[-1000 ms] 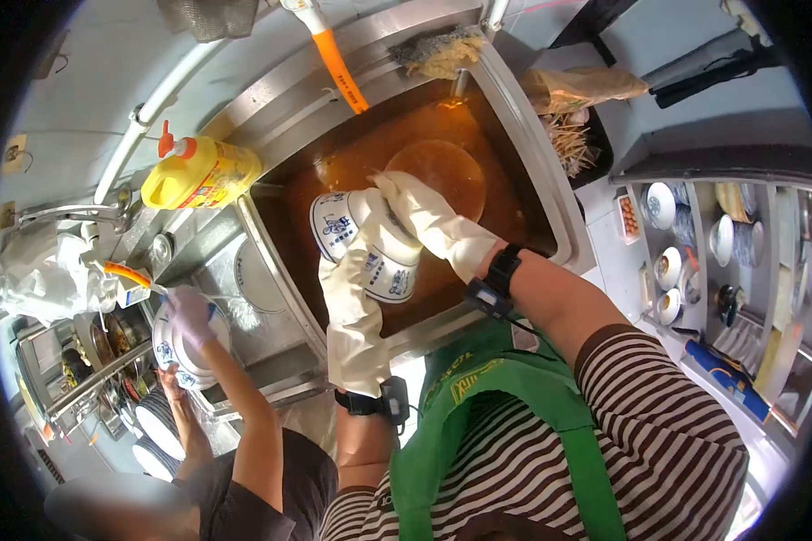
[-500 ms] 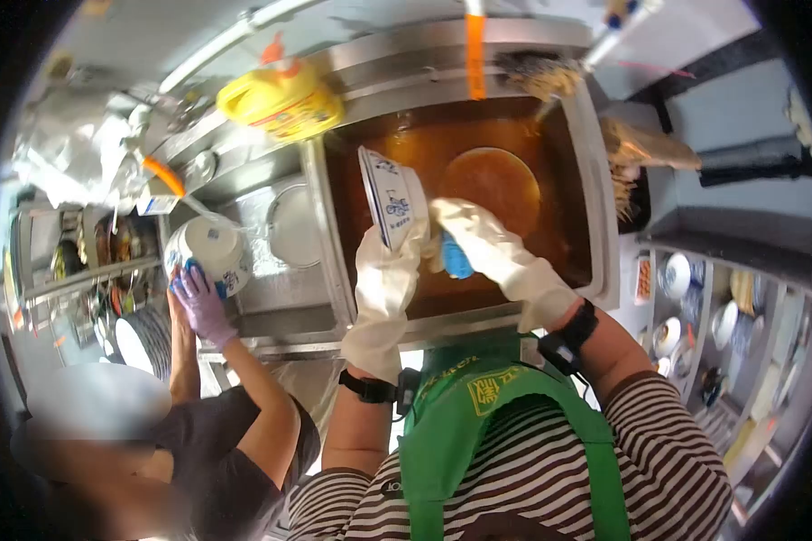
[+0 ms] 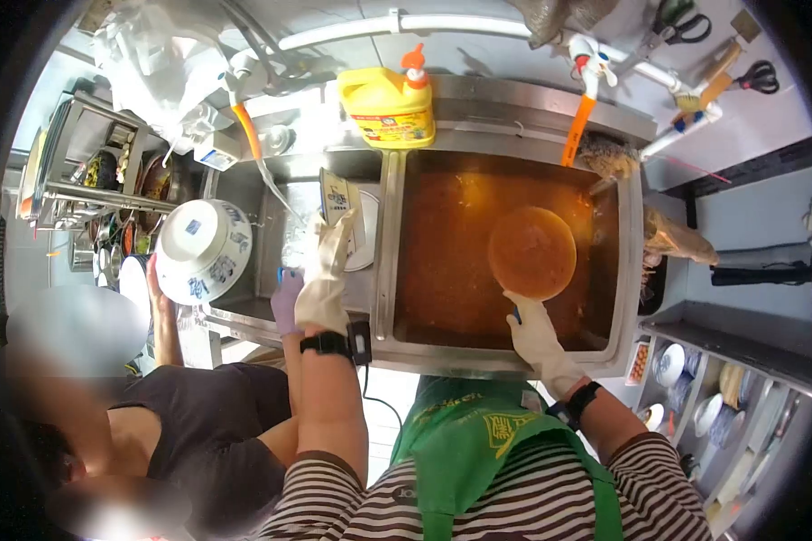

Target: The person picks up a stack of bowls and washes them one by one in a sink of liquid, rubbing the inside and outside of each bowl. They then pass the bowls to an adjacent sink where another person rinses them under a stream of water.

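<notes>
Probably a restaurant kitchen: 2 steel sinks (image 3: 387, 261)

The cream gloves (image 3: 534, 332) look like smooth, creased rubber; the bowls (image 3: 336, 192) like glossy glazed ceramic. The sink (image 3: 386, 261) is metal with a dull sheen, the jug (image 3: 388, 126) shiny plastic, the pipe (image 3: 478, 24) smooth plastic, the apron (image 3: 478, 424) matt cloth, the bag (image 3: 167, 81) thin, crinkled plastic.

Only illegible lettering on yellow bottle (image 3: 386, 110), green apron (image 3: 465, 455)

wht bowl (image 3: 337, 193) w/ blue print, tipped over L sink (image 3: 359, 298), rnd dish (image 3: 534, 252) in brn water (image 3: 442, 270), blue sponge (image 3: 515, 316) mostly hidden
</notes>
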The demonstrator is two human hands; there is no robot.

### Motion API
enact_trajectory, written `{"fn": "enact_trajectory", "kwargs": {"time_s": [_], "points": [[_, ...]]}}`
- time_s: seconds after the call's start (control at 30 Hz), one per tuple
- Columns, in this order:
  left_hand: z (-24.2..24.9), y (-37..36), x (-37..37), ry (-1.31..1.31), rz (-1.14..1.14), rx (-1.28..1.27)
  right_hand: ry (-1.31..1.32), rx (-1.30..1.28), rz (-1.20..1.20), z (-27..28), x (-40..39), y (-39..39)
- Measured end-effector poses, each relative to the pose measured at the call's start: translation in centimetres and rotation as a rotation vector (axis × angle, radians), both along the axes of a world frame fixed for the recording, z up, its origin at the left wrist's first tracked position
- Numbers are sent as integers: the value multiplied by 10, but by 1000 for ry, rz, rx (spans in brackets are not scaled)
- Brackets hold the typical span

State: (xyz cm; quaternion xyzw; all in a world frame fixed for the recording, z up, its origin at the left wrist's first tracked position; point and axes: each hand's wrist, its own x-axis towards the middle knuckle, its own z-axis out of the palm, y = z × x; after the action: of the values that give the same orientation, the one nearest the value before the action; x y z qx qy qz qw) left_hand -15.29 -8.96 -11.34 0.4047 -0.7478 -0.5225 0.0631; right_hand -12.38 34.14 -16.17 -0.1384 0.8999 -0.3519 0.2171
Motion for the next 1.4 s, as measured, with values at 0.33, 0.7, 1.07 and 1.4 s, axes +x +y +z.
{"fn": "enact_trajectory", "kwargs": {"time_s": [0.33,0.7,1.07,1.4], "points": [[-112,-25,-4,-315,-517,-626,130,36,1,18,4,-14],[-92,11,-11,181,105,103,162,79,-42,21,8,-10],[-79,208,26,-270,-202,715,-475,-244,-648,-29,-111,12],[-122,246,-22,-430,37,768,-174,96,24,-104,-112,-67]]}}
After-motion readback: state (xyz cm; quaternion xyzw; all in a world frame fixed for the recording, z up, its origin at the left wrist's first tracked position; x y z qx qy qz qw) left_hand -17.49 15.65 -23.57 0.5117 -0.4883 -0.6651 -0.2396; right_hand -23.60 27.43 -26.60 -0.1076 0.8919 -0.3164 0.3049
